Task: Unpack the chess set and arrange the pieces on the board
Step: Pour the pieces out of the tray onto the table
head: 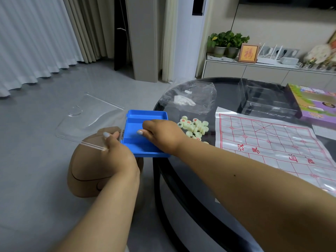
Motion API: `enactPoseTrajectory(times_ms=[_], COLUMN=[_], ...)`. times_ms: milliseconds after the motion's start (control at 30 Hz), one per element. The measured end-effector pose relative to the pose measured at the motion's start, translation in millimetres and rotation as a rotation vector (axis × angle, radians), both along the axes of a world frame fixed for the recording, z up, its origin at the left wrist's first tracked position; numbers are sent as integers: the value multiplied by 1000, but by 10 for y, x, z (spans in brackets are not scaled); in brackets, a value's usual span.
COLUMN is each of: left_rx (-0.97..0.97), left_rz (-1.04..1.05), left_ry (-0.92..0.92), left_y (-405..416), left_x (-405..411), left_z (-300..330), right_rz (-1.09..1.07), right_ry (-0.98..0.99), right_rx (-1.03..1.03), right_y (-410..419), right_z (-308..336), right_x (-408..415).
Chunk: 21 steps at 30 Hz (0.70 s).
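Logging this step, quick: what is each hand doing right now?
Left hand: pinches the edge of the clear lid.
Right hand: grips the blue case.

The paper chess board point(272, 142) on the round table point(227, 88) carries red characters along its middle band; 汉界 reads clearly, the two further along toward the table's near edge are too skewed to tell. The pale round pieces point(194, 127) beside the board bear red and black characters, too small to read. The framed picture point(248, 53) on the cabinet point(254, 70) shows a red 福.
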<state>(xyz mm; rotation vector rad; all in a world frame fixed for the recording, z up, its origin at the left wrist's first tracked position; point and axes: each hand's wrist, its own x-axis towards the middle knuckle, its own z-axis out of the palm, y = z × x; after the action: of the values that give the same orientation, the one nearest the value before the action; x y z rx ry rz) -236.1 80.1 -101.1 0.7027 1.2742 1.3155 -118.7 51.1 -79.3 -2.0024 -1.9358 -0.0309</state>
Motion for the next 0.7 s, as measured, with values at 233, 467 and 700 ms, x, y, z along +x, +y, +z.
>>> enactPoseTrajectory(times_ms=[233,467,700], left_rx=[-15,-3,-2], left_rz=[-26,-50,-55], left_ry=[25,33,30], left_y=[-32,-49,-45], left_x=[-21,-6,-5], left_z=[15,5,-9], right_rz=[-318,-342,-295], right_ry=[66,-203,-195], right_rx=[159,131,49], right_y=[-158,-269,-239], right_z=[91,-119,-203], right_x=[327,608,620])
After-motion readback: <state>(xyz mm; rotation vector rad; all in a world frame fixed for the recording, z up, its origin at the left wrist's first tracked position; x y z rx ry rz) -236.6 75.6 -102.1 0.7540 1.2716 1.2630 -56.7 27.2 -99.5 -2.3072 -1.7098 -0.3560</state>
